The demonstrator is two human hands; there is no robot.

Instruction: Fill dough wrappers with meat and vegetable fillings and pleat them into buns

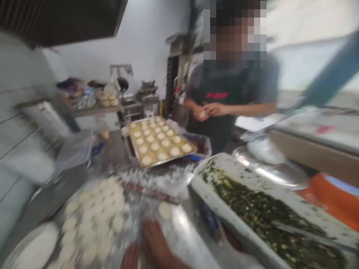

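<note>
At the bottom edge, my right hand (155, 239) lies low over the floured steel worktop (187, 231), fingers stretched out and blurred. Close on its left, my left hand (130, 256) shows only in part, its fingers extended. A pale sliver shows between the hands, too blurred to name. Just beyond my right fingers is a flat round dough wrapper (165, 211). Farther up, a reddish-brown rolling pin (150, 192) lies across the flour. Many small dough pieces (97, 216) are crowded together to the left of my hands.
A bowl of white flour (35, 248) stands at lower left. Beyond the flour, a baking tray (168, 161) carries rows of buns. On the right are a white tub (207, 198) of chopped green filling and a metal lid (269, 168). Opposite, an aproned co-worker (221, 101) shapes dough.
</note>
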